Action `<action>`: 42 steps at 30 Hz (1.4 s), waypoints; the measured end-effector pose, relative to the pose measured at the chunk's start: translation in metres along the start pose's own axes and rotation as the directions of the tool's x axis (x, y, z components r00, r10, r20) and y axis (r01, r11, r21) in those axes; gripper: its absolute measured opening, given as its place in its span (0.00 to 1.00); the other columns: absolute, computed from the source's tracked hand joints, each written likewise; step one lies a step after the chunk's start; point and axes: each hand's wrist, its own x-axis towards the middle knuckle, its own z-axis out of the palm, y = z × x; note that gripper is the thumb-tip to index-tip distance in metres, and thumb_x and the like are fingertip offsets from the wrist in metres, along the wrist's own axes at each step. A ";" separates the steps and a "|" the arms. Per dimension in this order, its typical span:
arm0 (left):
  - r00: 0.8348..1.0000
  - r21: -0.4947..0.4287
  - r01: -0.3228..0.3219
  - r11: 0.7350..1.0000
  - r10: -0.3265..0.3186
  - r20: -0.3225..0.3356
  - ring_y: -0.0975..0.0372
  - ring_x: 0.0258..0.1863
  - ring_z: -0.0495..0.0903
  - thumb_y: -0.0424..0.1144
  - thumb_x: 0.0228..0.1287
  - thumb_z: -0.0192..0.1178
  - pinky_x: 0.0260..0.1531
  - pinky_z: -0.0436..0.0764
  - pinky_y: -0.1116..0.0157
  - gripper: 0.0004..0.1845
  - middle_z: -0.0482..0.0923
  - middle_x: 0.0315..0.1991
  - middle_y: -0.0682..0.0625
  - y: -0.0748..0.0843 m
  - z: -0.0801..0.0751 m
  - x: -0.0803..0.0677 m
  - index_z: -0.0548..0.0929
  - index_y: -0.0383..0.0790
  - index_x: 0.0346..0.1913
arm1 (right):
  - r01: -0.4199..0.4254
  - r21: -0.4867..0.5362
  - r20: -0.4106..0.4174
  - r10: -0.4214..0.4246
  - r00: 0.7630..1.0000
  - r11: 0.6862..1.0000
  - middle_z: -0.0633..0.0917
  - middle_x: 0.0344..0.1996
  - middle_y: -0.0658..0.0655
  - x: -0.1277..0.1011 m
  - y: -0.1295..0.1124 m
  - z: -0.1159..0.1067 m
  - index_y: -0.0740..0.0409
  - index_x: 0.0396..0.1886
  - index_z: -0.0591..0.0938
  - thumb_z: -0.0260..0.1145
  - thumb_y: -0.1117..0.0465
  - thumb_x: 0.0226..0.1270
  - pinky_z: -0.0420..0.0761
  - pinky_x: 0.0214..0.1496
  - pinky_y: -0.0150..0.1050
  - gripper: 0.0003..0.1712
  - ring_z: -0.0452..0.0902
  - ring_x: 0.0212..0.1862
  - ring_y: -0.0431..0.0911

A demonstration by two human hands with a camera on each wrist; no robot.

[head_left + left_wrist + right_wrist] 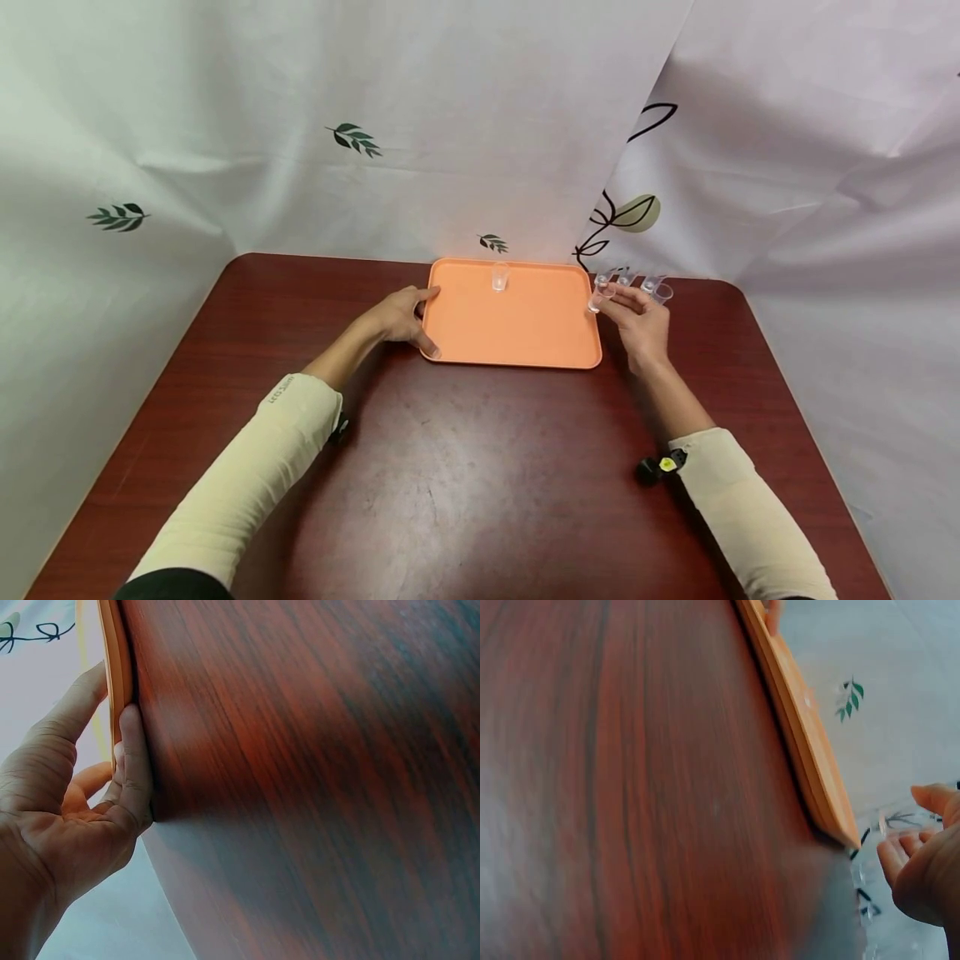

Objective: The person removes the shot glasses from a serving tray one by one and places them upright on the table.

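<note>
An orange tray [517, 321] lies near the far edge of the table. My left hand [401, 319] grips its left edge; in the left wrist view that hand [90, 795] has fingers [135, 761] against the tray's [116, 675] outer side. One small clear plastic cup [499, 277] stands on the tray near the far rim. Between the fingertips of my right hand [639, 323] is another small clear cup [597, 300], held at the tray's right rim. In the right wrist view, the right hand [926, 855] is partly cut off and its cup is hard to make out.
Several more clear cups [649, 284] stand behind the right hand, near the table's far edge. The dark red wooden table [480, 467] meets a pale hanging cloth [420, 200] with leaf prints at the back and sides.
</note>
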 end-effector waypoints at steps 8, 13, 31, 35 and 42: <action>1.000 0.012 -0.006 1.000 0.006 -0.006 0.47 0.60 0.76 0.40 0.48 0.93 0.66 0.76 0.52 0.72 0.73 0.67 0.33 0.001 0.000 0.000 0.56 0.40 0.93 | -0.052 0.028 -0.119 0.055 0.991 0.998 0.92 0.33 0.39 0.011 0.004 -0.015 0.71 0.64 0.89 0.83 0.72 0.65 0.86 0.45 0.23 0.27 0.89 0.42 0.32; 1.000 0.030 0.009 1.000 -0.009 -0.005 0.48 0.60 0.75 0.40 0.49 0.93 0.66 0.76 0.53 0.72 0.72 0.68 0.34 0.000 0.000 0.000 0.56 0.42 0.93 | -0.080 -0.019 -0.174 0.075 0.982 0.997 0.91 0.34 0.37 0.016 0.007 -0.019 0.67 0.66 0.90 0.83 0.70 0.66 0.85 0.46 0.22 0.28 0.87 0.43 0.31; 1.000 0.015 0.014 1.000 -0.014 0.000 0.47 0.61 0.75 0.40 0.50 0.92 0.68 0.76 0.52 0.71 0.72 0.69 0.34 0.000 0.000 0.002 0.56 0.42 0.93 | -0.131 -0.026 -0.334 0.115 0.935 0.991 0.92 0.45 0.46 0.028 0.014 -0.023 0.60 0.66 0.92 0.83 0.68 0.66 0.83 0.55 0.24 0.28 0.84 0.46 0.30; 1.000 0.008 0.016 1.000 -0.016 0.003 0.47 0.61 0.74 0.39 0.50 0.92 0.68 0.75 0.52 0.71 0.71 0.70 0.34 0.000 0.000 0.001 0.56 0.42 0.93 | -0.131 -0.031 -0.346 0.113 0.931 0.991 0.93 0.46 0.47 0.029 0.015 -0.023 0.59 0.66 0.92 0.84 0.67 0.66 0.83 0.56 0.24 0.27 0.84 0.46 0.30; 1.000 0.014 0.019 1.000 -0.019 -0.001 0.48 0.61 0.74 0.39 0.49 0.93 0.68 0.75 0.52 0.72 0.72 0.69 0.34 0.000 0.001 0.003 0.56 0.42 0.93 | -0.184 -0.034 -0.327 0.163 0.931 0.982 0.95 0.51 0.48 0.026 0.014 -0.026 0.56 0.67 0.92 0.84 0.66 0.66 0.84 0.58 0.24 0.29 0.87 0.49 0.30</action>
